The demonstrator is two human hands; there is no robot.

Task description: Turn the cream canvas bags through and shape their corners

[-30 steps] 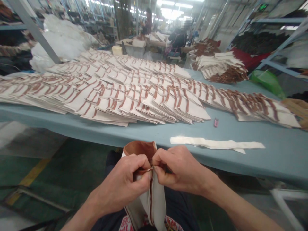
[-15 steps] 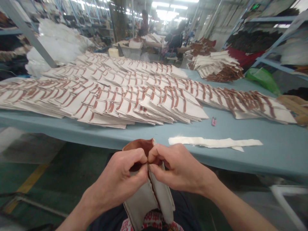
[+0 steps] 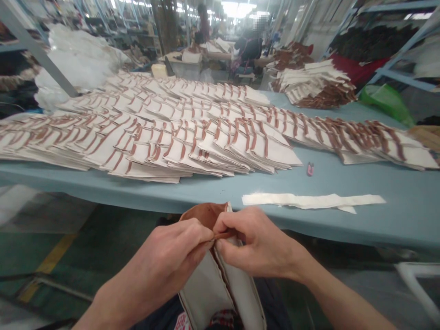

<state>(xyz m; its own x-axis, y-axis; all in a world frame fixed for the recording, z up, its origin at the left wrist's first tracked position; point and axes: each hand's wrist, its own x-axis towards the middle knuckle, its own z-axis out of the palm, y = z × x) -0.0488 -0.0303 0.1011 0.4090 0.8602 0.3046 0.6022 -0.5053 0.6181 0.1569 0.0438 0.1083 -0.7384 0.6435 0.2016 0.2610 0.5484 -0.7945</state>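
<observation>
A white and brown sewn piece (image 3: 206,288) hangs over my lap, its brown inner side showing at the top and a seam running down its middle. My left hand (image 3: 172,256) pinches the brown edge at the top of the seam. My right hand (image 3: 254,243) pinches the same edge just to the right, fingertips close to those of my left hand. Beyond them on the blue table (image 3: 213,190) lie white strips (image 3: 309,200) and a small pink tool (image 3: 310,169).
Rows of overlapping white pieces with brown bands (image 3: 206,146) cover much of the table. Another pile (image 3: 316,82) and a green bag (image 3: 387,103) are at the back right. Clear plastic (image 3: 79,59) is at the left. A person (image 3: 250,46) sits far back.
My left hand has turned more palm-down, its fingers closer together. The brown edge now shows between my hands, and the piece hangs slightly further right. The view has shifted a little.
</observation>
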